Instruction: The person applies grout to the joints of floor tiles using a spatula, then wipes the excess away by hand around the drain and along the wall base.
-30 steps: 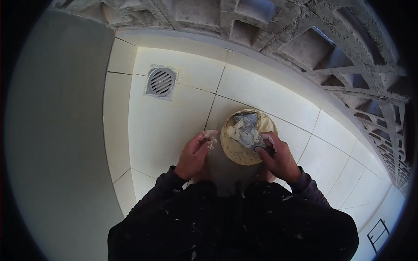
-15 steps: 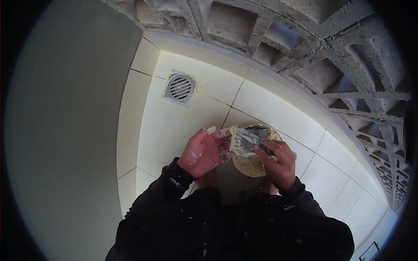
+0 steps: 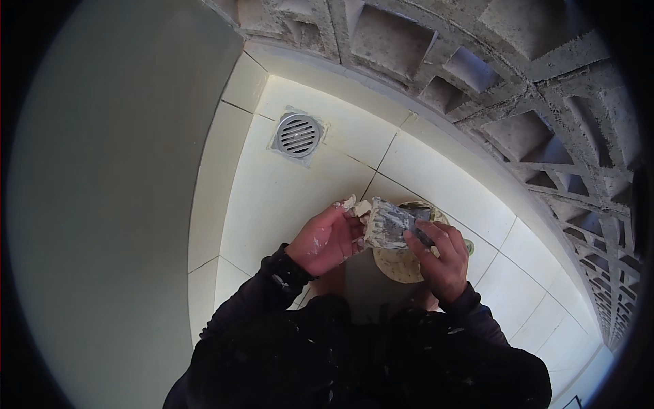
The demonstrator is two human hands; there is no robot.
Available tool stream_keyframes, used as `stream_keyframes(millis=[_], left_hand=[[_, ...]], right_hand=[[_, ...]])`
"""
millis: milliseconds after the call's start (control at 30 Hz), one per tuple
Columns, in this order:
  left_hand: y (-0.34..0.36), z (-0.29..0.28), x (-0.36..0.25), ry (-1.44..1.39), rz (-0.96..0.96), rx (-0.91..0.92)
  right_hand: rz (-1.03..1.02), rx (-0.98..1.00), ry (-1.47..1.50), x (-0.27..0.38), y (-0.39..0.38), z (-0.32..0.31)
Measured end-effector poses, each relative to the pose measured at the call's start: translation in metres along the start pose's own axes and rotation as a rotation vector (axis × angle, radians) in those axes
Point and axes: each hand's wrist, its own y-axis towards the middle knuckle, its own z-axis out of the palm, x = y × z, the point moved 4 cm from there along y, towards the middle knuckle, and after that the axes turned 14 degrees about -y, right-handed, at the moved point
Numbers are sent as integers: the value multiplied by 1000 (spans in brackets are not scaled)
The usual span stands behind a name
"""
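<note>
My right hand (image 3: 444,262) is closed round a putty knife (image 3: 390,228), its wide grey blade streaked with pale paste and pointing left. Beside the blade's left edge is my left hand (image 3: 320,244), palm turned up, fingers apart and partly curled. Lumps of cream paste (image 3: 362,208) cling to its thumb and fingertips, right by the blade. Whether the fingertips touch the metal is hard to tell. Below both hands stands a round container of cream paste (image 3: 397,266), partly hidden by the knife and my right hand.
A round slotted metal drain (image 3: 298,135) is set in the pale tiled floor (image 3: 306,177). A plain grey-green surface (image 3: 116,204) rises on the left. Rough concrete lattice blocks (image 3: 518,129) form the wall along the far and right sides. My legs flank the container.
The view has shifted a little, moving the scene rightward. More paste now sits in lumps on my left fingertips, and the fingers have curled more beside the blade's edge.
</note>
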Motion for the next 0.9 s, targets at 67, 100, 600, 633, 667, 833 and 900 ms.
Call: stream_keyframes(millis=[67,100,600,633,667,833,900], left_hand=[[0,-3,-7,-133,-22,121],[-5,-1,-11,-135,-21,117],[38,-48,-288,-396,779,-114],[47,-46,-302,-399,782,-110],[55,-45,-315,-381,810,-128],[91,-33,-350,-320,786,-158],[101,-26,-359,-338,815,-146]], right_hand=[[20,-22,2,-2,3,2],[20,-20,7,2,5,3],[373,44,245,39,37,-11],[399,68,265,39,39,-10],[407,80,263,39,41,-7],[441,114,271,26,57,6],[458,120,283,20,66,11]])
